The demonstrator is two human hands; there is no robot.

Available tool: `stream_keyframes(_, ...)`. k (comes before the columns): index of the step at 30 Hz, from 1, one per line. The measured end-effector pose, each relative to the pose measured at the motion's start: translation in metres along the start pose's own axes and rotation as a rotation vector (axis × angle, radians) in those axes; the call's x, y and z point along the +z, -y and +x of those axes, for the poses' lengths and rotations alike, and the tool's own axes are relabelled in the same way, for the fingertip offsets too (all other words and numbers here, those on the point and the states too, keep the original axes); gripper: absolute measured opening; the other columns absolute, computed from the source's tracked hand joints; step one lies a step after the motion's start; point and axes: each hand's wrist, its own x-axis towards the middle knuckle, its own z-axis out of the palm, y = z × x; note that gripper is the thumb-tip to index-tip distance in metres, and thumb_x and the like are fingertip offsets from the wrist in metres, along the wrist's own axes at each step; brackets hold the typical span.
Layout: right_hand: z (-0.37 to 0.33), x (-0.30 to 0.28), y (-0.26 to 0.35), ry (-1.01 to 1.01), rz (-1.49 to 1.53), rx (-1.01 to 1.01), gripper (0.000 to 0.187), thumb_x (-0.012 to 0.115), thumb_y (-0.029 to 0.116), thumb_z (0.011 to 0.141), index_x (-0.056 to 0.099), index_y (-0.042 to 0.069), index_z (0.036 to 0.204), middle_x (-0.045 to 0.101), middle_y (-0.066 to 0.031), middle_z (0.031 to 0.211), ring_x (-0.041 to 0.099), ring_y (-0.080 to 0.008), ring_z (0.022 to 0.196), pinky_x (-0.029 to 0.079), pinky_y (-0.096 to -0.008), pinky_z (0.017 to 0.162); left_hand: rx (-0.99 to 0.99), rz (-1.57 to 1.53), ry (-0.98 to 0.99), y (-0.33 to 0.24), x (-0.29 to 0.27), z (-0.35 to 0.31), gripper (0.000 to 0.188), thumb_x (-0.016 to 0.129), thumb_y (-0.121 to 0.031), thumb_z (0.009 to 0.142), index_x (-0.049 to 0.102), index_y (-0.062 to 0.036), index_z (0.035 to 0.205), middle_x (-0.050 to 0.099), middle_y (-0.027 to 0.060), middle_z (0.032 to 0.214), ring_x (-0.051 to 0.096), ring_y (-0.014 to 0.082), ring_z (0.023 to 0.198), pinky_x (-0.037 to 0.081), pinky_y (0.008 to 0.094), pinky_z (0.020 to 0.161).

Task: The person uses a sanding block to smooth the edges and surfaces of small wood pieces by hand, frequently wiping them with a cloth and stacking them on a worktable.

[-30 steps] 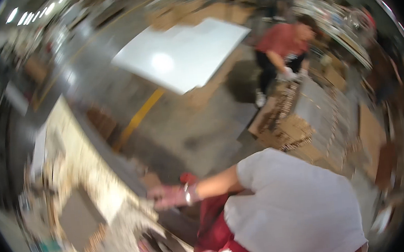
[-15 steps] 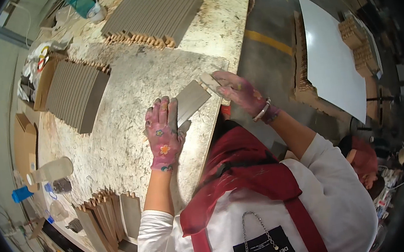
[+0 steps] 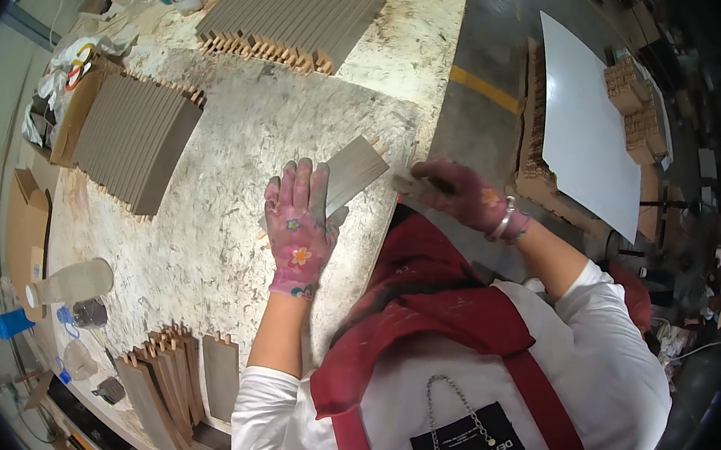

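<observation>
A grey wooden board [image 3: 357,173] with pale dowel pegs at its ends lies slantwise on the worktable. My left hand [image 3: 298,227], in a pink flowered glove, lies flat over its lower-left part, fingers stretched out. That part of the board is hidden under the palm. Off the board's right end, near the table edge, my gloved right hand [image 3: 460,194] is closed around a small pale pad [image 3: 407,187]. The pad is blurred, so its exact kind is unclear.
Rows of similar pegged boards stand at the far side [image 3: 297,18] and left [image 3: 139,138]; several more [image 3: 163,378] lean at the near left. Bottles [image 3: 75,281] stand along the left. Beyond the table's right edge, a white sheet [image 3: 581,126] lies on stacked material.
My right hand has moved right and nearer to me, taking the pad off the board's peg end. My left hand stays on the board. The view has shifted slightly.
</observation>
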Motion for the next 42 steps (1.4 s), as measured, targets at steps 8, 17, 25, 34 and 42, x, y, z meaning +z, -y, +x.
stream_keyframes(8, 0.096, 0.02, 0.077, 0.191, -0.205, -0.533, 0.04, 0.06, 0.011, 0.081, 0.055, 0.009, 0.121, 0.058, -0.0169, 0.102, 0.059, -0.0323, 0.093, 0.048, -0.0374, 0.08, -0.039, -0.128, 0.154, -0.038, 0.024, -0.007, 0.048, 0.057, -0.024, 0.08, 0.05, -0.0052, 0.124, 0.046, 0.014, 0.127, 0.036, 0.0285, 0.127, 0.024, 0.0499, 0.109)
stream_keyframes(17, 0.133, 0.124, 0.099, 0.759, -0.575, -0.897, 0.038, 0.057, 0.018, 0.081, 0.057, 0.014, 0.119, 0.055, -0.0141, 0.104, 0.06, -0.0288, 0.091, 0.051, -0.0356, 0.074, -0.482, -0.467, -0.039, -0.037, 0.131, -0.045, 0.041, 0.052, -0.022, 0.089, 0.047, -0.0092, 0.127, 0.049, 0.0083, 0.122, 0.047, 0.0203, 0.116, 0.039, 0.0312, 0.098)
stream_keyframes(25, 0.172, 0.112, 0.105, 0.507, -0.478, -0.727, 0.039, 0.062, 0.019, 0.078, 0.057, 0.017, 0.116, 0.052, -0.0123, 0.105, 0.056, -0.0299, 0.095, 0.05, -0.0387, 0.077, -0.107, -0.015, -0.381, -0.038, 0.064, -0.017, 0.037, 0.057, -0.025, 0.076, 0.061, -0.0102, 0.11, 0.054, 0.0126, 0.114, 0.048, 0.0342, 0.111, 0.037, 0.0534, 0.099)
stream_keyframes(34, 0.164, 0.116, 0.1, 0.383, -0.44, -0.708, 0.039, 0.063, 0.017, 0.079, 0.056, 0.014, 0.118, 0.053, -0.0132, 0.104, 0.058, -0.0333, 0.09, 0.049, -0.0375, 0.079, -0.097, -0.017, -0.294, -0.041, 0.062, -0.019, 0.055, 0.06, -0.039, 0.074, 0.056, -0.0059, 0.118, 0.053, 0.0137, 0.122, 0.043, 0.0356, 0.121, 0.03, 0.0551, 0.105)
stream_keyframes(42, 0.144, 0.043, 0.058, 0.056, -0.076, -0.352, 0.039, 0.064, 0.029, 0.083, 0.06, 0.006, 0.113, 0.059, -0.0147, 0.099, 0.06, -0.0266, 0.09, 0.048, -0.0345, 0.082, -0.456, 0.086, -0.078, 0.007, -0.026, -0.081, 0.072, 0.07, -0.032, 0.073, 0.043, 0.0024, 0.13, 0.043, 0.0194, 0.136, 0.034, 0.0369, 0.131, 0.019, 0.0514, 0.109)
